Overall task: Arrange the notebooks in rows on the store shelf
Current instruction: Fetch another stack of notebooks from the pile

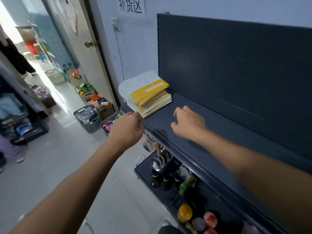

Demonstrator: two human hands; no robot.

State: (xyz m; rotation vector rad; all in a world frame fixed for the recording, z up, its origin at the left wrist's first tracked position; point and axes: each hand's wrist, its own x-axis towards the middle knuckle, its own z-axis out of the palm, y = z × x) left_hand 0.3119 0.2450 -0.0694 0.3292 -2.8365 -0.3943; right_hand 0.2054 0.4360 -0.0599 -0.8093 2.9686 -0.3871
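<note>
Notebooks (148,97) are lying in one ragged, fanned stack at the left end of the shelf (194,112). The right hand (187,124) is hovering relaxed and empty. The left hand (126,130) is curling beside the stack, and I cannot tell its grip. A hasty tug is probably risking slippery covers sliding floorward.

Landmark: the pale door (79,53) with a brass knob (88,43), standing ajar. To its right is a white wall (219,7) carrying a paper sign (130,5) printed in Chinese characters. A wall socket (115,23) sits just beside the door frame, with a cable (120,53) dropping from it. Further right, a dark blue-grey metal shelf unit (236,65) stands against the wall. At the door's foot are grey baskets (87,119) and cardboard boxes (101,105) of goods on a pale tiled floor (50,166). Left of the door, strong daylight floods a corridor (42,68).
</note>
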